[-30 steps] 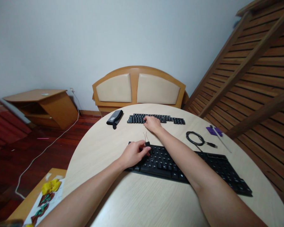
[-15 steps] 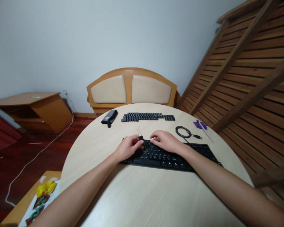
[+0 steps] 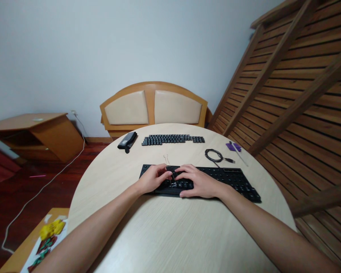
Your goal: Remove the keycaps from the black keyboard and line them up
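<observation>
A black keyboard [image 3: 235, 185] lies across the table before me, with many of its keycaps off. My left hand [image 3: 152, 179] rests over its left part, fingers closed round a wire keycap puller [image 3: 173, 184]. One pair of the puller's thin wires points away from me, and the other reaches down to the keys. My right hand [image 3: 202, 182] lies on the middle of the keyboard with fingers apart, thumb at the front edge and fingertips close to the puller. The hand hides the keys beneath it.
Removed keycaps [image 3: 173, 139] stand in rows behind the keyboard. A dark folded pouch [image 3: 127, 141] lies at the back left. To the right are a coiled USB cable [image 3: 214, 154], a purple cloth [image 3: 233, 146] and a thin white stick [image 3: 240, 154]. A wooden slatted panel [image 3: 295, 94] leans beyond the table.
My right hand has come nearer to me, from the keyboard's back part to its front edge, with fingers spreading. My left hand stays with the puller. The view has shifted slightly right.
</observation>
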The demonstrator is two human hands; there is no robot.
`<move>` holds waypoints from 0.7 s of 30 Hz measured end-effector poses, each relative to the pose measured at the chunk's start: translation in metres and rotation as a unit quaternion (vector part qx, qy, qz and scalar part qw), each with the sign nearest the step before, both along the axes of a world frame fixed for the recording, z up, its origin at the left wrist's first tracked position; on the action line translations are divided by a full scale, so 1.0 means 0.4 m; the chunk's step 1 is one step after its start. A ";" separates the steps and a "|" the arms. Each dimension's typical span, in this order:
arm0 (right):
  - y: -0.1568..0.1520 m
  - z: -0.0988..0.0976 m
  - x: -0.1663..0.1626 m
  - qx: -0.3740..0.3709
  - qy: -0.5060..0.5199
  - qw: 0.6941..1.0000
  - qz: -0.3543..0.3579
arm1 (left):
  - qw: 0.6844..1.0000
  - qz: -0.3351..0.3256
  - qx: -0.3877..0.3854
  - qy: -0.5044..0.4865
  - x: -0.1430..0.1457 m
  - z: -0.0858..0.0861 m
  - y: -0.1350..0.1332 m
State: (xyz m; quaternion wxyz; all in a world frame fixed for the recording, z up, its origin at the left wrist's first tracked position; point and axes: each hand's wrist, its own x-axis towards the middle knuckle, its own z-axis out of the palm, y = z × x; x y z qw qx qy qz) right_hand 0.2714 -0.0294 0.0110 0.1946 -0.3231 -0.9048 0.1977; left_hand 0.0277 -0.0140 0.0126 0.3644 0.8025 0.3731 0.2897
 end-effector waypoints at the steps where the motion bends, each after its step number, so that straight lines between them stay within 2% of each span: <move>1: 0.001 -0.001 -0.001 0.002 0.001 1.000 -0.001 | 1.000 -0.003 0.010 0.016 -0.002 0.005 -0.002; 7: -0.003 -0.006 -0.007 0.006 0.007 1.000 -0.002 | 0.986 -0.057 0.106 0.114 -0.006 0.017 -0.014; 11: -0.009 -0.010 -0.018 0.019 -0.003 1.000 -0.024 | 0.975 -0.062 0.147 0.152 -0.007 0.020 -0.019; 16: -0.019 -0.012 -0.042 0.039 0.017 0.998 -0.049 | 0.982 -0.053 0.125 0.134 -0.008 0.020 -0.019; 21: -0.029 -0.011 -0.057 0.026 0.038 0.996 -0.074 | 0.994 -0.026 0.076 0.079 -0.003 0.002 -0.009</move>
